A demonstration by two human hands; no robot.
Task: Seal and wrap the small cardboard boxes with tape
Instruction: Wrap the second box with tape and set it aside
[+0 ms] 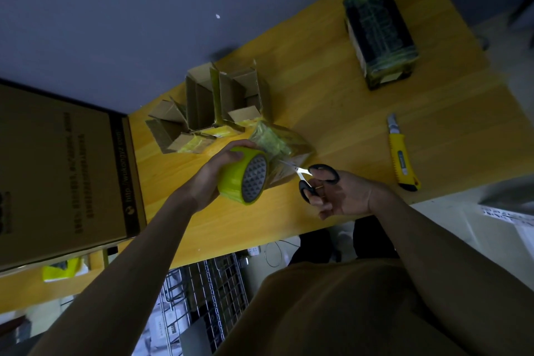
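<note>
Half the wrapped box [284, 150] hides behind the tape roll [244, 175] and scissors [316, 179].

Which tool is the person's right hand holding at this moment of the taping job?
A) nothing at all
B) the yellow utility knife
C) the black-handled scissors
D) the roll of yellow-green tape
C: the right hand has its fingers through the black-handled scissors, blades aimed at the taped box, while the left hand grips the tape roll and the utility knife lies untouched on the table.
</note>
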